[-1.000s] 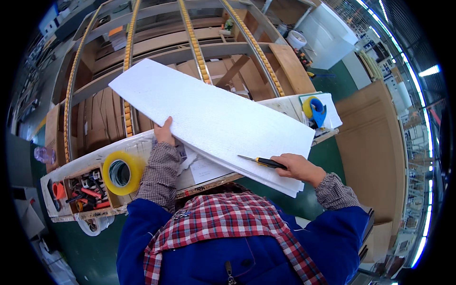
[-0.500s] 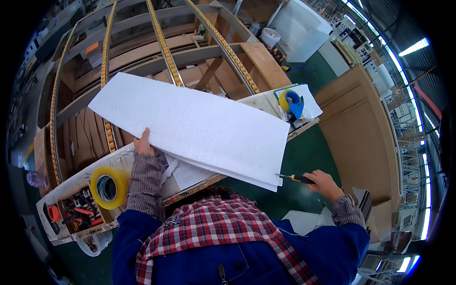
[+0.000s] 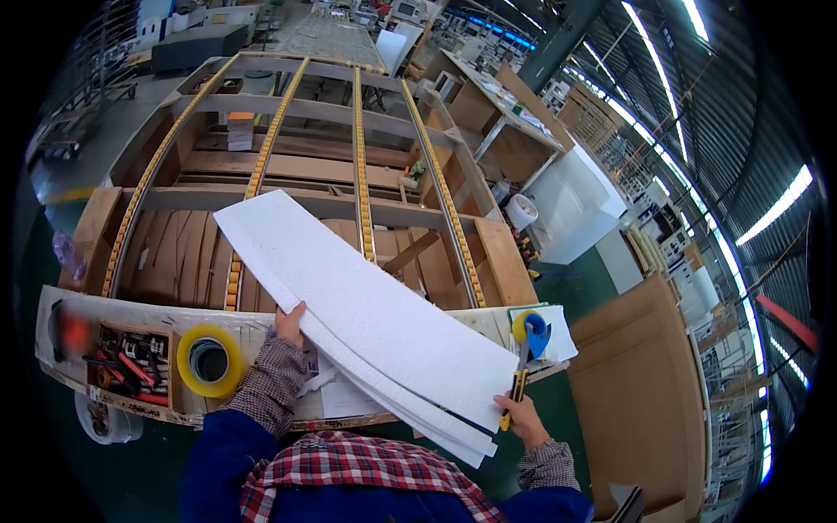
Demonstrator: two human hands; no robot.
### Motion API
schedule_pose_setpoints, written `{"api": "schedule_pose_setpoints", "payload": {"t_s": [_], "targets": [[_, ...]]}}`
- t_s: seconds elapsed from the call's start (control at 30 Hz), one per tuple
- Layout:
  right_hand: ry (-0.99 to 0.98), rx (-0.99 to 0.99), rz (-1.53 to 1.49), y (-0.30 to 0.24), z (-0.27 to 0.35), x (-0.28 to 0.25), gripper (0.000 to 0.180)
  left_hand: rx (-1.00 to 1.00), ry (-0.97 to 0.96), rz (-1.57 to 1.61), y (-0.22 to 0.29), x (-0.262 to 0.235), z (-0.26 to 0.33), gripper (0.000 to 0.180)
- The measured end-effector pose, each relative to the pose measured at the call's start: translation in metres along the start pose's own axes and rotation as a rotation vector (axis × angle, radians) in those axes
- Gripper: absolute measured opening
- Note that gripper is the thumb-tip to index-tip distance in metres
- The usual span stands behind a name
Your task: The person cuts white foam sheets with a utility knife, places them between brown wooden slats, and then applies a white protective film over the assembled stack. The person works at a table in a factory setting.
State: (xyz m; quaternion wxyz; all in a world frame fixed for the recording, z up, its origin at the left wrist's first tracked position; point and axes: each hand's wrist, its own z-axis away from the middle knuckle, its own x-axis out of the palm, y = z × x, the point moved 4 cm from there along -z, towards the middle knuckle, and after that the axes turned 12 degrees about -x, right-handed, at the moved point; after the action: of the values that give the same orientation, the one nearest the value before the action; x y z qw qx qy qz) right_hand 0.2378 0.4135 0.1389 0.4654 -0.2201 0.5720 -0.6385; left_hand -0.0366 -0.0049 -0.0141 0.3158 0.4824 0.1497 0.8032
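Left hand (image 3: 289,326) grips the near edge of a white foam sheet (image 3: 375,301); the right hand (image 3: 525,420) is wrapped around a yellow-and-black knife (image 3: 518,388) at the sheet's right end. A narrow foam strip (image 3: 384,386) runs along its near side. The sheet slants across the workbench (image 3: 148,312), its far end over the roller frame (image 3: 363,187).

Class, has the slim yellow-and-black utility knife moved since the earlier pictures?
Yes. The utility knife, in the right hand, has moved forward, closer to the blue plastic tape dispenser resting there.

Toolbox (image 3: 173,373), tape roll (image 3: 234,361) on bench (image 3: 250,329)
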Motion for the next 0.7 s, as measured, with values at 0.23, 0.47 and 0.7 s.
{"api": "schedule_pose_setpoints", "payload": {"t_s": [0.23, 0.47, 0.7], "targets": [[0.164, -0.202, 0.017, -0.039, -0.033, -0.018, 0.021, -0.053, -0.14, 0.122, -0.015, -0.023, -0.034, 0.035], [0.041, -0.082, -0.203, -0.042, -0.033, 0.003, 0.02, -0.062, -0.017, 0.131, 0.003, 0.008, 0.005, 0.027], [0.0, -0.085, -0.114, -0.033, -0.037, 0.028, 0.024, -0.114, -0.072, 0.085, 0.002, 0.014, 0.009, 0.03]]}}
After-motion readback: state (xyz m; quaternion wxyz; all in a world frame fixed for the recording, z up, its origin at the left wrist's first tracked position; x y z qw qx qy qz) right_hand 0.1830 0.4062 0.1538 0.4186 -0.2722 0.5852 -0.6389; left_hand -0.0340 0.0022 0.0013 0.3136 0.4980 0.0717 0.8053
